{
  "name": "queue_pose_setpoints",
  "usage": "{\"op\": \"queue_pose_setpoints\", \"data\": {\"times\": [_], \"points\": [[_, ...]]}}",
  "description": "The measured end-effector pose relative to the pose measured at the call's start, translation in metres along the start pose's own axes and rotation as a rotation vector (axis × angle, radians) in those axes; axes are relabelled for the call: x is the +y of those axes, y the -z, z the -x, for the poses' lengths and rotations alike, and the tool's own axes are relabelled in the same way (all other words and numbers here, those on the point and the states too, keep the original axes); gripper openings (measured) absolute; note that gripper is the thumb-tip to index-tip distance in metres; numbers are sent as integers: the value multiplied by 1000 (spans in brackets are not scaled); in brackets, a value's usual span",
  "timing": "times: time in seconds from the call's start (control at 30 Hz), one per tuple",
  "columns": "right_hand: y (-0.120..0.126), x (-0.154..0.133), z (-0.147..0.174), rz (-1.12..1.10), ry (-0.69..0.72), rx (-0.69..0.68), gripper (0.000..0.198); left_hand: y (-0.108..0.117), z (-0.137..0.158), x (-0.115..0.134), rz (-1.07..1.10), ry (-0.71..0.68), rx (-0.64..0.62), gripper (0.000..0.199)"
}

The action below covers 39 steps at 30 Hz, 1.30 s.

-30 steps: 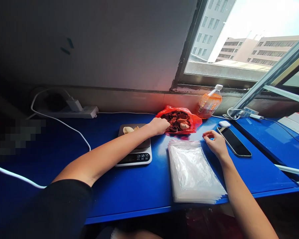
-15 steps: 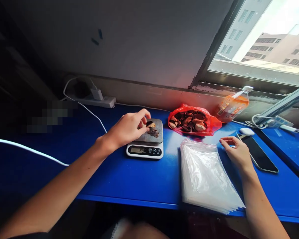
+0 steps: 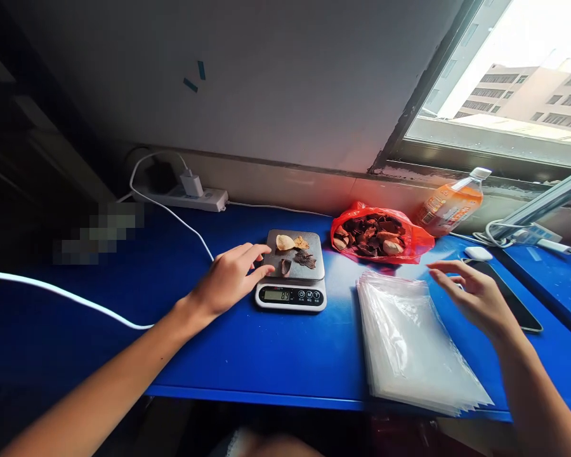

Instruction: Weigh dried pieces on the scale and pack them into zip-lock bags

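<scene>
On the kitchen scale (image 3: 292,273) lie several dried pieces: a pale curved piece (image 3: 284,242), a small yellowish one (image 3: 301,242), a dark wrinkled one (image 3: 305,259) and a brown one (image 3: 286,267). The digits on its display look like 89. My left hand (image 3: 231,279) is at the plate's left edge, fingers apart and holding nothing. To the right, my right hand (image 3: 476,295) hovers with thumb and fingers apart, also without anything in it. Just left of it lies a stack of clear plastic bags (image 3: 412,343). Behind these, a red plastic bag (image 3: 421,244) gapes, full of brown dried pieces (image 3: 368,233).
A phone (image 3: 521,304) and a white case (image 3: 478,253) lie beyond my right hand. An orange drink bottle (image 3: 452,202) leans by the wall. A power strip (image 3: 204,198) with a plugged-in charger and white cables runs along the back left of the blue table (image 3: 247,362).
My left hand has let go of the dark piece on the scale and drawn back to the plate's left edge. My right hand's fingers have spread a little. The view has shifted slightly.
</scene>
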State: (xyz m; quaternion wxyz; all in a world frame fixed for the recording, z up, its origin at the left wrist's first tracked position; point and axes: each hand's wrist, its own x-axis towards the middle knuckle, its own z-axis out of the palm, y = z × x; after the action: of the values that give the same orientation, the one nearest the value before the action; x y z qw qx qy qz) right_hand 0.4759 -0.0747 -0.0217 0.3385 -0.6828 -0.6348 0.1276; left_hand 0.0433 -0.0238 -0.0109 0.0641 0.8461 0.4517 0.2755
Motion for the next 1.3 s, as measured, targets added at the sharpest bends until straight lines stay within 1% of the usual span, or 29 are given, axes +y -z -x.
{"op": "queue_pose_setpoints", "data": {"times": [0.07,0.13,0.23,0.33,0.4,0.5,0.57,0.67,0.73,0.8,0.97,1.1,1.2,1.3], "points": [[2,-16,2,146,138,-181,32,-2,8,-2,-22,-92,9,17],[2,-27,1,256,250,-271,35,-5,10,0,-49,-178,-29,18],[-4,-32,-1,351,339,-303,36,-11,4,7,-106,-213,-95,21],[-10,-27,-3,389,371,-315,36,-14,-7,11,-122,-215,-124,22],[-13,-22,-5,406,393,-321,36,-13,-11,9,-86,-230,-88,24],[-15,-14,-9,445,447,-334,32,-10,-10,0,-34,-222,33,25],[-15,-10,-12,489,489,-318,29,-6,-7,-9,-21,-171,106,24],[-13,-8,-14,538,536,-269,29,-1,-3,-21,-5,-57,166,23],[-13,-10,-13,535,549,-257,29,1,-1,-26,11,7,184,23],[-13,-13,-11,517,544,-271,25,2,-1,-27,25,42,192,23],[-19,-18,-11,496,469,-340,11,-3,-1,-23,54,35,150,21],[-18,-21,-15,495,449,-342,9,-5,-1,-24,59,41,147,21],[-6,-33,-15,509,457,-321,9,-1,-1,-22,74,44,168,21],[16,-54,-10,519,448,-289,8,5,2,-14,108,12,204,20]]}}
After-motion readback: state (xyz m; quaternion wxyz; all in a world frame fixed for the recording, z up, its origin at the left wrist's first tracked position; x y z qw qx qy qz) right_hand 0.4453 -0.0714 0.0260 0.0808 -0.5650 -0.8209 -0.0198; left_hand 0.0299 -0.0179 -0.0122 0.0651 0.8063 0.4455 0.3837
